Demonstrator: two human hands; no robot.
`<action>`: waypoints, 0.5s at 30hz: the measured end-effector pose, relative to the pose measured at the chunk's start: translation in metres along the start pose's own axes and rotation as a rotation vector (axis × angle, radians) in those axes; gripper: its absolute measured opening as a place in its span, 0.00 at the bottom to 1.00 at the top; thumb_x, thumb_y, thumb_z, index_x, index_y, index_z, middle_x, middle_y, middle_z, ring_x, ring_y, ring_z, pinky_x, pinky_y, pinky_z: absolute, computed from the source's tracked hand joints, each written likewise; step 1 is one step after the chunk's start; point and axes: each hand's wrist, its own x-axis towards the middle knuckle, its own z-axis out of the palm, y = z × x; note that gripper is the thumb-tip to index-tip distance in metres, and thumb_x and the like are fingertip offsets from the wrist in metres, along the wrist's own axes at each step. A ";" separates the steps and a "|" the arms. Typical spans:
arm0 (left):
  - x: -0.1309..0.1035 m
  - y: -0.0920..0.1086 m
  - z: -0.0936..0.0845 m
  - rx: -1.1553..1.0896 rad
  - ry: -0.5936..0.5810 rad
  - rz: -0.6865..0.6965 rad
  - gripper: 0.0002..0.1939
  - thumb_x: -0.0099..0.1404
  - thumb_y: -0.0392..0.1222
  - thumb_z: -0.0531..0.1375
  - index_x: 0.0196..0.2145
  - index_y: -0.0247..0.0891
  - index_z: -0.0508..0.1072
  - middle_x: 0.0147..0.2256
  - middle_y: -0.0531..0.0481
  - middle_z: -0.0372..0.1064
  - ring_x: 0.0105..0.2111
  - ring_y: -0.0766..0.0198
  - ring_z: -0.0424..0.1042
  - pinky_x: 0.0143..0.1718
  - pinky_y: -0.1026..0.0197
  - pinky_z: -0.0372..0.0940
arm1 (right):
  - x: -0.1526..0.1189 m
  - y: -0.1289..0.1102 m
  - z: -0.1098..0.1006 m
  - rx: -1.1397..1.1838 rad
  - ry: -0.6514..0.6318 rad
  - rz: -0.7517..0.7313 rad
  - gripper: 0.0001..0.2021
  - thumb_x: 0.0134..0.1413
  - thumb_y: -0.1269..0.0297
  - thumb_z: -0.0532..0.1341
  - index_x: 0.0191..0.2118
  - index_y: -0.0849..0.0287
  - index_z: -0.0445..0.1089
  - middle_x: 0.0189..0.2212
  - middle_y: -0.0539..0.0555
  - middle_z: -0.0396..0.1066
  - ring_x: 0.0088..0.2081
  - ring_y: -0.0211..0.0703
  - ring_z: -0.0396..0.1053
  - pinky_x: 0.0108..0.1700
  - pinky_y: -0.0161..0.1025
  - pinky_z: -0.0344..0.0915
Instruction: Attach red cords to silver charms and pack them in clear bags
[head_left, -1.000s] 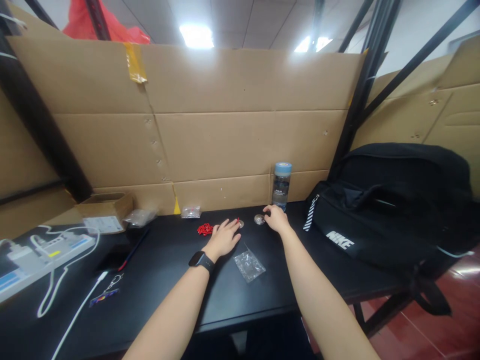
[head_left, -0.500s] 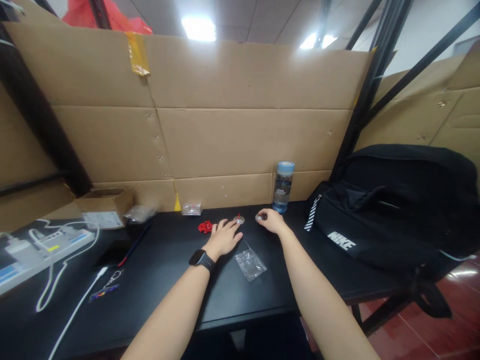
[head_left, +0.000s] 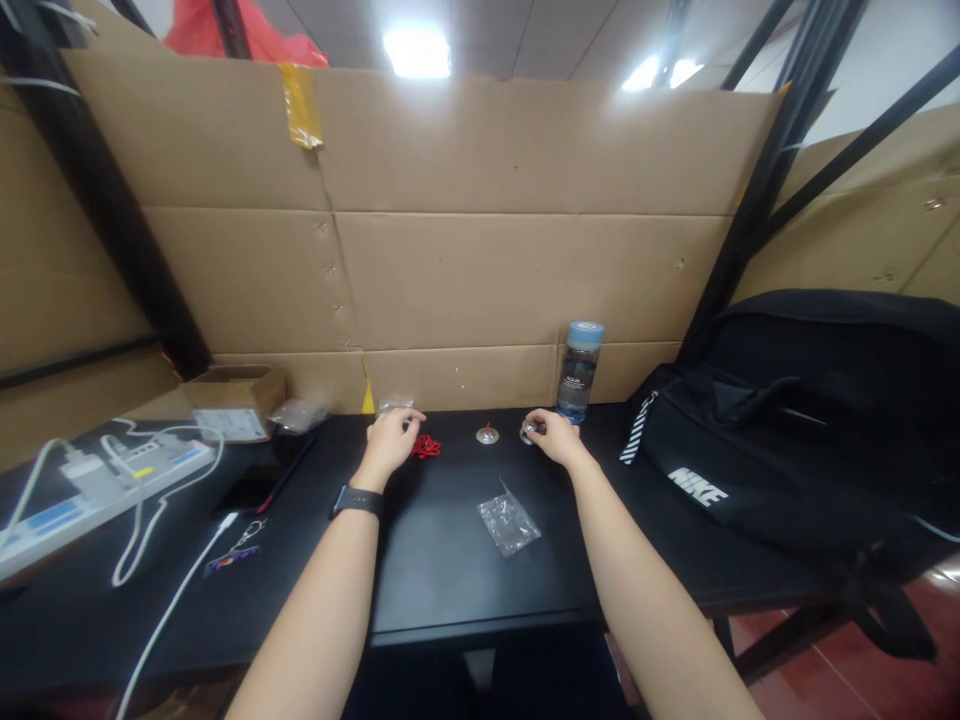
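Note:
My left hand (head_left: 391, 440), wearing a black watch, is over the back of the table with its fingers slightly bent and apart. It partly covers a small clear packet (head_left: 396, 405) and is just left of a bundle of red cord (head_left: 427, 447). Between the hands lies a shiny silver disc (head_left: 487, 436) with a red bit standing up at its centre. My right hand (head_left: 555, 437) has thumb and fingers closed on a second shiny disc (head_left: 527, 432), at table level. In front of both discs lies a crumpled clear plastic bag (head_left: 510, 524).
A water bottle (head_left: 579, 375) with a blue lid stands behind my right hand. To the right is a big black bag (head_left: 795, 470). A power strip (head_left: 112, 490), a small cardboard box (head_left: 234, 400) and a keyring (head_left: 236, 552) are at left. Cardboard (head_left: 480, 280) walls the back.
My left hand has moved left, away from the near disc, to the clear packet past the red cord. My right hand stays at its disc. The view has shifted slightly.

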 end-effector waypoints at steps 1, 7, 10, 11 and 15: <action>-0.001 -0.003 -0.002 0.032 -0.027 -0.024 0.12 0.69 0.39 0.57 0.42 0.47 0.82 0.50 0.48 0.79 0.53 0.48 0.73 0.54 0.47 0.65 | 0.001 0.000 0.000 0.042 0.024 -0.021 0.12 0.54 0.67 0.67 0.45 0.49 0.77 0.43 0.51 0.82 0.48 0.51 0.77 0.51 0.48 0.65; -0.006 0.005 -0.008 0.163 -0.215 -0.031 0.09 0.64 0.41 0.66 0.41 0.53 0.82 0.49 0.54 0.79 0.53 0.50 0.73 0.52 0.50 0.63 | 0.003 -0.013 0.000 0.438 0.114 -0.174 0.17 0.46 0.65 0.68 0.46 0.56 0.76 0.42 0.56 0.80 0.40 0.46 0.77 0.44 0.42 0.72; -0.008 0.008 -0.009 0.193 -0.232 -0.017 0.06 0.59 0.45 0.71 0.36 0.51 0.82 0.47 0.53 0.79 0.52 0.49 0.72 0.51 0.49 0.62 | 0.000 -0.024 0.001 0.565 0.082 -0.204 0.22 0.42 0.64 0.70 0.48 0.56 0.75 0.44 0.56 0.79 0.39 0.45 0.76 0.43 0.41 0.74; -0.008 0.008 -0.009 0.211 -0.235 -0.020 0.08 0.57 0.45 0.73 0.36 0.51 0.83 0.47 0.52 0.78 0.52 0.48 0.72 0.51 0.49 0.61 | -0.002 -0.027 0.002 0.599 0.058 -0.217 0.23 0.42 0.65 0.70 0.48 0.56 0.75 0.43 0.56 0.79 0.38 0.44 0.76 0.43 0.41 0.74; -0.009 0.008 -0.009 0.249 -0.275 -0.036 0.09 0.55 0.43 0.75 0.34 0.52 0.83 0.46 0.50 0.77 0.53 0.46 0.70 0.52 0.47 0.60 | -0.006 -0.035 0.005 0.686 -0.046 -0.235 0.24 0.42 0.66 0.70 0.49 0.57 0.74 0.42 0.56 0.78 0.35 0.41 0.75 0.43 0.41 0.74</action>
